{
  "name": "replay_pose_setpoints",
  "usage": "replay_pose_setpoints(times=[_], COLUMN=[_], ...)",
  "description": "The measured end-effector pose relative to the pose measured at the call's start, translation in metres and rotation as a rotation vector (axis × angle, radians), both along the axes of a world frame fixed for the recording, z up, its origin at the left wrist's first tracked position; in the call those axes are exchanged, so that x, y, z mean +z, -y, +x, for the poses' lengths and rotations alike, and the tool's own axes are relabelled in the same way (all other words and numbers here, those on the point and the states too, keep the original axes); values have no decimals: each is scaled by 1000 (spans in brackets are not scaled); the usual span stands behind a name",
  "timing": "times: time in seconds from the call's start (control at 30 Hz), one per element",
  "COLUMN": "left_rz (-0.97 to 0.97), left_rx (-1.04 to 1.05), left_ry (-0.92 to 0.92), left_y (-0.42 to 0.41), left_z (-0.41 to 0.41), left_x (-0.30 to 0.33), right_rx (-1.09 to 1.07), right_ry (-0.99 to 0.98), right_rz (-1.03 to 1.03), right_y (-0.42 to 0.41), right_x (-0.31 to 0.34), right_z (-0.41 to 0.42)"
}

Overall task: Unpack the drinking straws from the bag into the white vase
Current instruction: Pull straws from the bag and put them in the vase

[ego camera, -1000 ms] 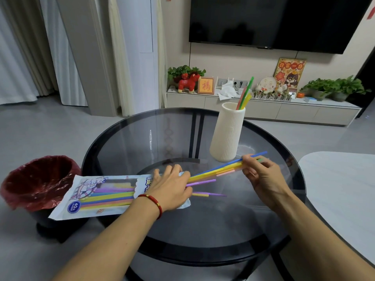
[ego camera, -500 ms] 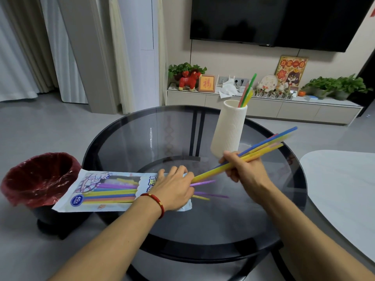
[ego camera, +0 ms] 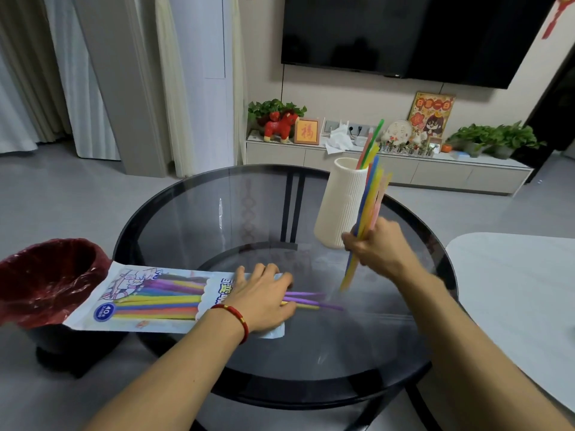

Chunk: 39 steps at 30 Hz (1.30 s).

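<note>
Your right hand (ego camera: 378, 247) grips a bunch of straws (ego camera: 367, 209) standing nearly upright just in front of the white vase (ego camera: 340, 202), their tops level with its rim; a few straws (ego camera: 370, 144) already lean inside the vase. Your left hand (ego camera: 263, 298) lies flat, fingers relaxed, pressing the open end of the bag (ego camera: 149, 301) to the tabletop (ego camera: 242, 213), to the vase's near left. More straws sit in the bag, and some purple ones (ego camera: 311, 301) poke from its mouth. You look mid-transfer: next, lift the bunch so the lower ends clear the rim, then lower them in without tipping the vase.
</note>
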State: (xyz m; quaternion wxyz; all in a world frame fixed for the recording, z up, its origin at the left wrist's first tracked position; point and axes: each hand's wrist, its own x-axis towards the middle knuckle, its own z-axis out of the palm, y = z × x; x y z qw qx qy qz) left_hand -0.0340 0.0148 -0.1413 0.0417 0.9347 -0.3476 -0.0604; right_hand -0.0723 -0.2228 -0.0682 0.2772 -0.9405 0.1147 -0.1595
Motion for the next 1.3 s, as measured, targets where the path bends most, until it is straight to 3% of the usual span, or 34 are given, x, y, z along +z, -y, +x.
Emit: replay_pose_setpoints(times=[0.3,0.47,0.63,0.83,0.93,1.2,1.3], left_rz=[-14,-121,-228,-306,-281,-257,-255], left_rx=[7,-31,-86,-85,-80,-74,-69], left_ry=[9,-20,8,96,87,88,62], left_y=[4,9,21,31,33,32,31], left_z=[-1,-2,-2,-2,-2,-4,-4], left_x=[-1,-5,-10,-10,-11,-10,-8], right_rx=[-63,-149,-127,-198,-247,-266,-264], right_ry=[30,130,368,645,688,467,365], right_rz=[205,520,792,820,761,306,226], right_y=[2,8,5,17,22,22,14], right_x=[-30,-38,-2,72,91,108,116], right_z=[-6,-10,5,41,63,97,100])
